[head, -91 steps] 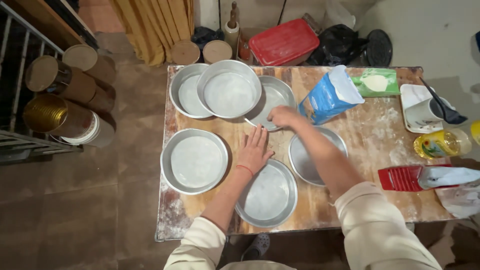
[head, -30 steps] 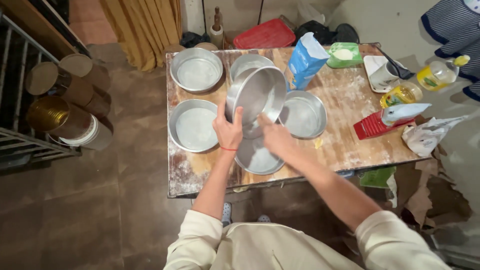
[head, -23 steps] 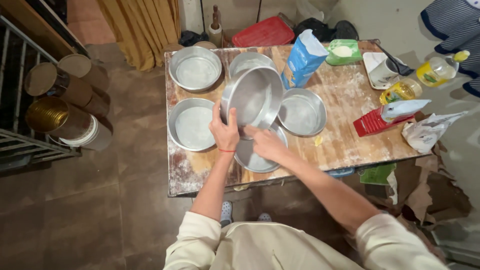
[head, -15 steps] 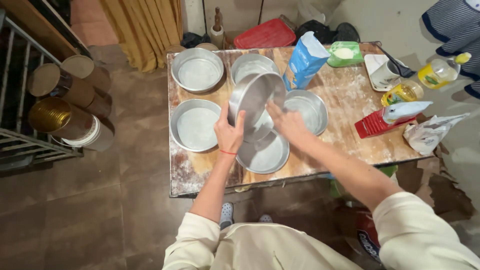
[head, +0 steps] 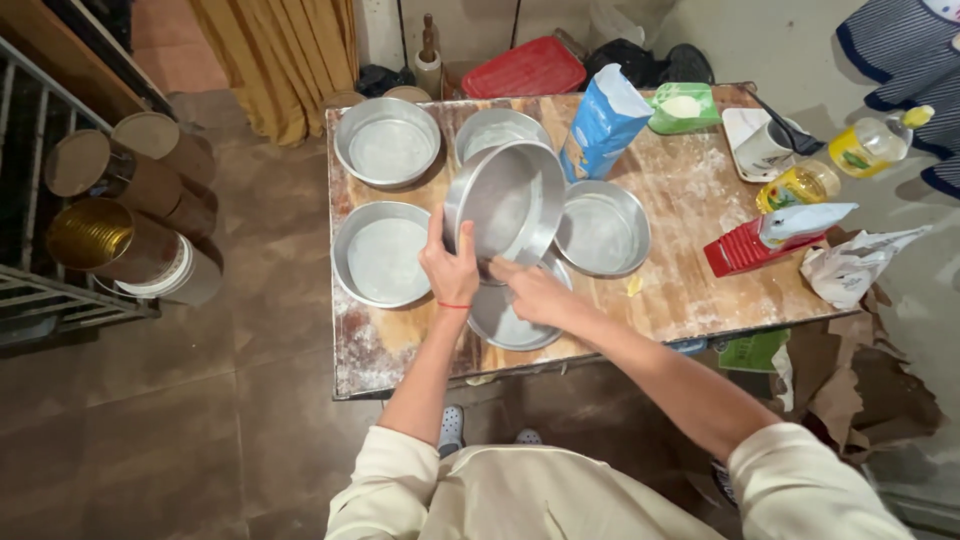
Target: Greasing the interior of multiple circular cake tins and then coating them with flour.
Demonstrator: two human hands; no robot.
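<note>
Tipping up on its edge, the round metal cake pan is held above the floury wooden table, with its open side turned toward the person. It hangs just over another flat pan near the table's front edge. The step looks like turning the pan to spread flour around inside it. The next move likely needs a slow roll or a soft tap, so the flour does not spill.

The left hand grips the pan's lower rim, fingers curled around it. The right hand is half open, with its fingertips touching the bottom edge of the pan. Four more pans sit around them. A blue flour bag stands behind.
</note>
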